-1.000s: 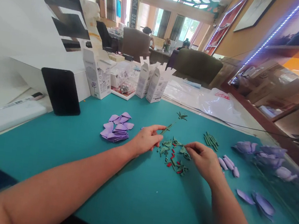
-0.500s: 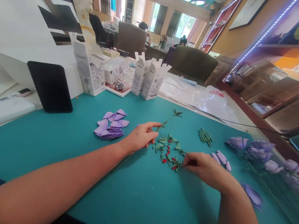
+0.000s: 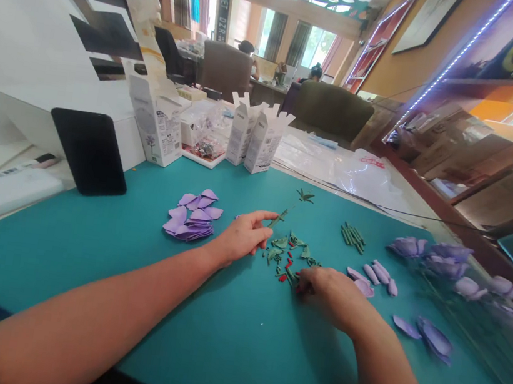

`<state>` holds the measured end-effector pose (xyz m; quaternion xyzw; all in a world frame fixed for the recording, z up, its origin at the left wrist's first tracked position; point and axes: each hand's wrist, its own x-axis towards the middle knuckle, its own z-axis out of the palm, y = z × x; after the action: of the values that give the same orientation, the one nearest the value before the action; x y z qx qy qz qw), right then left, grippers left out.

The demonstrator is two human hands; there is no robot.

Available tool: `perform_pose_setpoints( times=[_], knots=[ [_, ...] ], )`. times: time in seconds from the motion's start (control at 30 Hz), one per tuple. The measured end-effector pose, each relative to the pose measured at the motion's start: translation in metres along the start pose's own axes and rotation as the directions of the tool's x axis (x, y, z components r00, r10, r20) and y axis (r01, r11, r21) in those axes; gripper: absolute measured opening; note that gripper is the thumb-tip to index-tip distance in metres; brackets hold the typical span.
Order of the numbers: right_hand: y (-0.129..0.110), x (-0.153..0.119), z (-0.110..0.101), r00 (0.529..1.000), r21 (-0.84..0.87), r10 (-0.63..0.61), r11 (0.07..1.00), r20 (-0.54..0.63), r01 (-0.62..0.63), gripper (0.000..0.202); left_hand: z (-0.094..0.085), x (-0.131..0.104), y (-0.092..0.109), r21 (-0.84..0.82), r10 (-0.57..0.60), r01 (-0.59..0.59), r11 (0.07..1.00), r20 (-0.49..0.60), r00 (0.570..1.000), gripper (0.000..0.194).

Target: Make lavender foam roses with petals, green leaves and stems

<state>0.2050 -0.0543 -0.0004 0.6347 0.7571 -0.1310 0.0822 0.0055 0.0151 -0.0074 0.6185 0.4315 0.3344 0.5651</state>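
Pinched between the thumb and fingers of my left hand (image 3: 245, 236) is a thin green flower stem (image 3: 280, 217), which slants up and right. A star-shaped green leafy piece (image 3: 305, 196) shows at its far end; the join between is too faint to make out. My right hand (image 3: 332, 295) reaches fingers-down into the right side of a loose pile of small green and red pieces (image 3: 289, 262). Its fingertips are drawn together and partly hidden, so what they hold cannot be seen. Curled green leaf parts (image 3: 279, 241) lie between the two hands.
Purple petals (image 3: 191, 221) are stacked at left. Green sticks (image 3: 352, 237), lilac buds (image 3: 381, 272) and loose petals (image 3: 434, 339) lie at right, beside assembled purple flowers (image 3: 449, 258). White boxes (image 3: 263, 139) and a black tablet (image 3: 89, 154) stand behind. Two people sit in the background.
My right hand has moved left and down, deeper over the small pieces, uncovering lilac petals behind it. My left hand stays almost still with the stem.
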Motion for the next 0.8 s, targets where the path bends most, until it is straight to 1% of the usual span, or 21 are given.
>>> perform_pose_setpoints(
  times=[0.07, 0.13, 0.2, 0.23, 0.27, 0.33, 0.37, 0.43, 0.53, 0.63, 0.73, 0.8],
  knots=[
    [-0.003, -0.002, -0.003, 1.000, 0.009, 0.015, 1.000, -0.016, -0.015, 0.018, -0.001, 0.001, -0.002, 0.013, 0.013, -0.013, 1.000, 0.005, 1.000, 0.048],
    [-0.006, -0.004, -0.007, 0.997, 0.074, 0.011, 0.997, -0.076, -0.005, 0.014, -0.001, 0.000, -0.002, 0.042, 0.030, -0.031, 0.999, 0.019, 0.999, 0.048],
    [-0.008, -0.005, -0.011, 0.989, 0.218, 0.001, 0.975, -0.150, 0.032, 0.009, -0.001, -0.001, -0.002, 0.088, 0.051, -0.054, 0.995, 0.042, 0.998, 0.047],
    [-0.008, -0.005, -0.012, 0.984, 0.317, 0.005, 0.947, -0.176, 0.052, 0.007, -0.001, -0.003, -0.001, 0.116, 0.065, -0.071, 0.991, 0.058, 0.996, 0.046],
    [-0.008, -0.004, -0.013, 0.981, 0.424, 0.012, 0.903, -0.195, 0.073, 0.005, 0.000, -0.004, 0.000, 0.149, 0.084, -0.095, 0.984, 0.075, 0.994, 0.045],
    [-0.007, -0.001, -0.013, 0.974, 0.624, 0.035, 0.773, -0.223, 0.115, 0.006, 0.001, -0.008, 0.002, 0.238, 0.137, -0.159, 0.958, 0.107, 0.985, 0.044],
    [-0.006, 0.001, -0.012, 0.970, 0.703, 0.047, 0.697, -0.239, 0.140, 0.008, 0.002, -0.010, 0.003, 0.293, 0.163, -0.193, 0.936, 0.123, 0.979, 0.044],
    [-0.006, 0.005, -0.011, 0.960, 0.809, 0.071, 0.556, -0.271, 0.188, 0.014, 0.004, -0.014, 0.006, 0.408, 0.199, -0.245, 0.879, 0.152, 0.968, 0.044],
    [-0.007, 0.012, -0.008, 0.949, 0.894, 0.123, 0.388, -0.289, 0.222, 0.022, 0.006, -0.020, 0.008, 0.519, 0.212, -0.281, 0.808, 0.189, 0.959, 0.043],
    [-0.008, 0.019, -0.002, 0.947, 0.944, 0.155, 0.219, -0.282, 0.246, 0.027, 0.007, -0.024, 0.010, 0.552, 0.221, -0.299, 0.778, 0.204, 0.954, 0.042],
    [-0.013, 0.023, 0.003, 0.958, 0.968, 0.138, 0.060, -0.250, 0.244, 0.028, 0.006, -0.027, 0.011, 0.570, 0.244, -0.317, 0.758, 0.203, 0.948, 0.040],
    [-0.019, 0.023, 0.005, 0.965, 0.972, 0.127, -0.023, -0.230, 0.234, 0.027, 0.006, -0.028, 0.013, 0.584, 0.252, -0.315, 0.748, 0.188, 0.949, 0.038]
  ],
)
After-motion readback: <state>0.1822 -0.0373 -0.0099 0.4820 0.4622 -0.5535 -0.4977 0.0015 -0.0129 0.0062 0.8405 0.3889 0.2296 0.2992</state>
